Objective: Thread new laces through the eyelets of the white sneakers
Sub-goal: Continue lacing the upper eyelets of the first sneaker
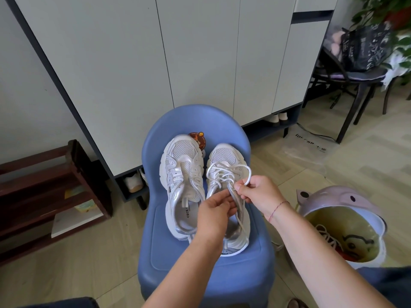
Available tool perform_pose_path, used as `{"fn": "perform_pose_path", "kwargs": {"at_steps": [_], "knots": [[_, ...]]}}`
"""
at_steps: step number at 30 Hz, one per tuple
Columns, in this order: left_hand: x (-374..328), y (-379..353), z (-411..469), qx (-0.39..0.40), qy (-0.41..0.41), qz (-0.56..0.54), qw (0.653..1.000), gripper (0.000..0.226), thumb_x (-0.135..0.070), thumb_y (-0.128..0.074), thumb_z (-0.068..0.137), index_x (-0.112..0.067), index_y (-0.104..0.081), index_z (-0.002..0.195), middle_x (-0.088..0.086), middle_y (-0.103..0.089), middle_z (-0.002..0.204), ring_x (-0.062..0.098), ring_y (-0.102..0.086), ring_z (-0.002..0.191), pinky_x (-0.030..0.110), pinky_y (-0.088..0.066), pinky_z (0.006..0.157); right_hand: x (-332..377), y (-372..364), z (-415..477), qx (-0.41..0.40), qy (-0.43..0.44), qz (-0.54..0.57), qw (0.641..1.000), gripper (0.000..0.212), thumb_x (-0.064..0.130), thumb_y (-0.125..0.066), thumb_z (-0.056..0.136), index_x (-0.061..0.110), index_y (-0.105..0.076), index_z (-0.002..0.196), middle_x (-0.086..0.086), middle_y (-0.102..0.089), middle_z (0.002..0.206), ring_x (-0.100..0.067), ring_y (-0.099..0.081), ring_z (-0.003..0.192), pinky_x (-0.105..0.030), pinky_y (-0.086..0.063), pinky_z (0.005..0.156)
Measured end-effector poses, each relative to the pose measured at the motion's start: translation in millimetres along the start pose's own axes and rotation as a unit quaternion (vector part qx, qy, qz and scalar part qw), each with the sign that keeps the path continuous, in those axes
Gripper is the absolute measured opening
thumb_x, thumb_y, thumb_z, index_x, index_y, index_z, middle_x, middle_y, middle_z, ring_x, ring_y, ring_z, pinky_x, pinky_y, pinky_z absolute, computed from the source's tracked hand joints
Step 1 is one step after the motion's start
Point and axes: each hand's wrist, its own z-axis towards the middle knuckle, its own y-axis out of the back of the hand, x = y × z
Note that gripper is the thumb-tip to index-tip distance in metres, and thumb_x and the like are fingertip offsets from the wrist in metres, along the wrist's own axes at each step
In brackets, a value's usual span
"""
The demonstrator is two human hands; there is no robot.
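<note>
- Sneaker of white mesh with silvery trim [183,174], left of frame centre on the seat of a blue plastic chair [200,263], toe toward the top of the frame; unlaced, with dark lettering showing on the insole.
- Matching second white sneaker [223,158], just beside it on the right, same way round; crossed near the toe by a round white lace [219,177], with slack loops lying over the tongue.
- Left hand [214,215], just below frame centre: fingers curled together, pinching a strand of the lace above the opening of the second white sneaker; loose end trailing down toward the heel.
- Right hand [260,194], right of centre: thumb and forefinger pressed together on a loop of the same lace, other fingers loosely folded; thin red string bracelet [279,206] round the wrist.
- Pink plastic basin [347,196], lower right, on the floor: holds yellowish water and a tangle of pale laces [329,237].
- Dark wooden rack [44,196], at the left edge.
- White cabinet with dark frame [155,52], across the upper half behind the chair.
- Dark patterned bag [367,45], upper right, on a black chair.
</note>
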Motion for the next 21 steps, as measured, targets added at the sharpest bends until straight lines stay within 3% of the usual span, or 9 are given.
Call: {"fn": "perform_pose_path", "kwargs": {"at_steps": [3,6,8,11,15,21], "knots": [[2.0,-1.3,-4.2,0.004,-0.022,-0.001,1.000,0.048,0.019,-0.032,0.091,-0.014,-0.067,0.095,-0.003,-0.074,0.076,0.003,-0.069,0.073,0.013,-0.053,0.072,0.9,2.3,-2.4,0.011,0.000,0.033,0.999,0.014,0.002,-0.062,0.087,0.010,-0.063,0.075,-0.004,-0.053,0.057,-0.011,-0.046,0.053,-0.012,-0.042,0.049],[5.8,-3.0,-4.2,-0.004,-0.058,0.014,0.998,0.050,0.020,-0.029,0.090,-0.011,-0.066,0.105,0.000,-0.073,0.083,0.002,-0.069,0.075,0.011,-0.051,0.070,0.2,2.0,-4.0,-0.020,0.043,-0.048,0.998,0.011,0.009,-0.066,0.085,0.015,-0.065,0.075,-0.003,-0.063,0.063,-0.012,-0.055,0.059,-0.019,-0.047,0.059],[8.4,-4.0,-3.4,-0.012,-0.079,0.027,0.996,0.051,0.019,-0.030,0.090,-0.013,-0.067,0.104,-0.003,-0.073,0.081,0.002,-0.069,0.075,0.012,-0.051,0.070,0.2,0.8,-6.9,-0.052,0.088,-0.114,0.988,0.004,0.011,-0.067,0.082,0.014,-0.068,0.080,-0.001,-0.068,0.074,-0.010,-0.061,0.067,-0.014,-0.047,0.064],[8.6,-4.0,-2.8,-0.010,-0.087,0.028,0.996,0.050,0.018,-0.031,0.091,-0.014,-0.068,0.102,-0.005,-0.073,0.077,0.004,-0.069,0.075,0.013,-0.052,0.070,-0.6,1.0,-8.5,-0.072,0.130,-0.164,0.975,0.006,0.008,-0.067,0.080,0.014,-0.068,0.079,0.008,-0.066,0.072,-0.002,-0.058,0.066,-0.006,-0.043,0.059],[8.1,0.8,6.1,-0.011,-0.043,-0.005,0.999,0.035,0.011,-0.036,0.096,-0.002,-0.067,0.104,0.003,-0.072,0.077,0.007,-0.068,0.070,0.016,-0.055,0.070,-8.4,-0.1,-4.3,-0.028,0.054,-0.012,0.998,0.015,0.005,-0.066,0.084,0.017,-0.067,0.075,0.000,-0.063,0.063,-0.009,-0.054,0.056,-0.015,-0.045,0.057],[3.7,-1.0,10.9,-0.025,0.003,-0.020,0.999,0.021,-0.006,-0.049,0.098,0.002,-0.068,0.093,0.006,-0.071,0.072,0.007,-0.068,0.061,0.015,-0.055,0.064,-13.8,0.6,-5.5,0.014,-0.016,0.175,0.984,0.015,0.002,-0.058,0.089,0.008,-0.065,0.077,-0.004,-0.055,0.063,-0.008,-0.049,0.055,-0.015,-0.045,0.053]]}}
